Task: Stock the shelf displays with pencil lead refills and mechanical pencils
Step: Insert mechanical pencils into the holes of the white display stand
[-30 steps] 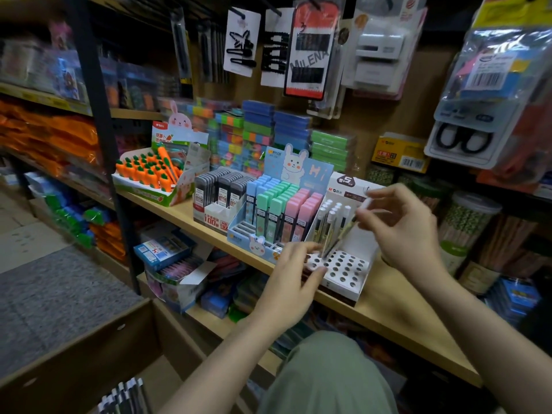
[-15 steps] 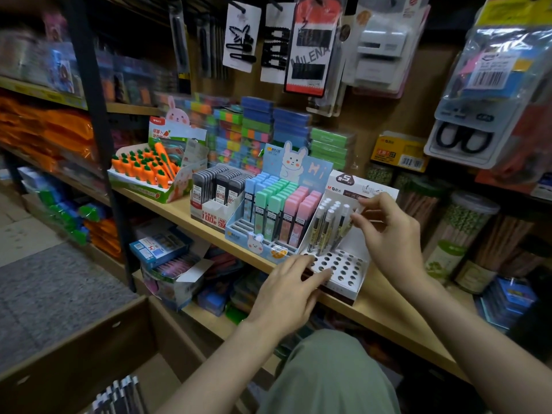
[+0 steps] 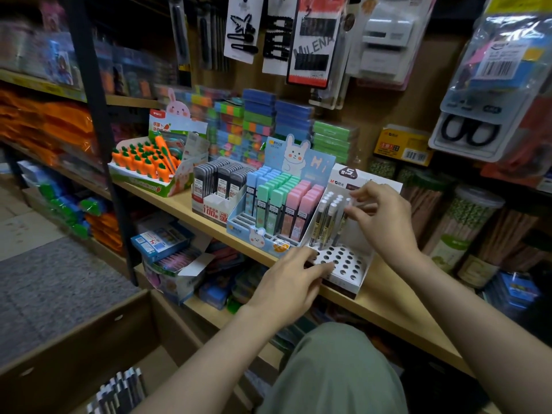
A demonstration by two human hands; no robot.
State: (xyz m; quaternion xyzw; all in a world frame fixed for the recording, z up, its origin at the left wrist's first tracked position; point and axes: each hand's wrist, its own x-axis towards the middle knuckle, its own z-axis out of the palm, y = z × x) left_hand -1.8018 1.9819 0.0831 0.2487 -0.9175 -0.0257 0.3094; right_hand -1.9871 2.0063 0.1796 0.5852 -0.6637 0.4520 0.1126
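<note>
A white display stand [image 3: 355,273] with a grid of round holes sits on the wooden shelf [image 3: 388,312]. Several mechanical pencils [image 3: 324,222] stand upright in its back rows. My right hand [image 3: 379,222] pinches the top of one pencil [image 3: 343,222] standing in a hole. My left hand [image 3: 286,288] rests with straight fingers on the stand's front left corner. To the left stands a blue bunny display [image 3: 263,234] with pastel lead refill cases [image 3: 286,201], and a display of dark lead refill cases [image 3: 221,180].
A carrot-shaped item box [image 3: 146,171] stands further left on the shelf. Pencil jars [image 3: 466,231] stand to the right. Hair clips and scissors packs hang above. A cardboard box [image 3: 89,348] with more pencils [image 3: 119,392] sits at the lower left. My knee [image 3: 334,372] is below the shelf.
My right hand has lowered a pencil into the stand's holes. My left hand has stayed on the stand's front corner. The camera has shifted slightly.
</note>
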